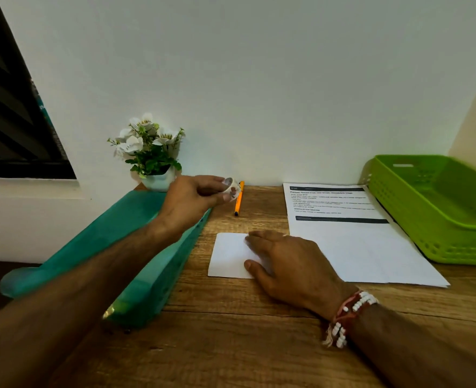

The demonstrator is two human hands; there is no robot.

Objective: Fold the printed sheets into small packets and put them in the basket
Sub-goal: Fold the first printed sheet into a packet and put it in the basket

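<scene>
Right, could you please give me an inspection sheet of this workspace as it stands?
Surface: wooden table.
Job's things: folded packet under the right hand; printed sheets lying flat beside the green basket.
Clutter: orange pen, flower pot, teal object at the left edge.
Hands: left hand holds a tape roll; right hand rests flat on the packet.
Cables: nothing seen.
Surroundings: white wall, window at left.

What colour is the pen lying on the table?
The pen is orange with a dark tip, best seen in the head view.
</scene>
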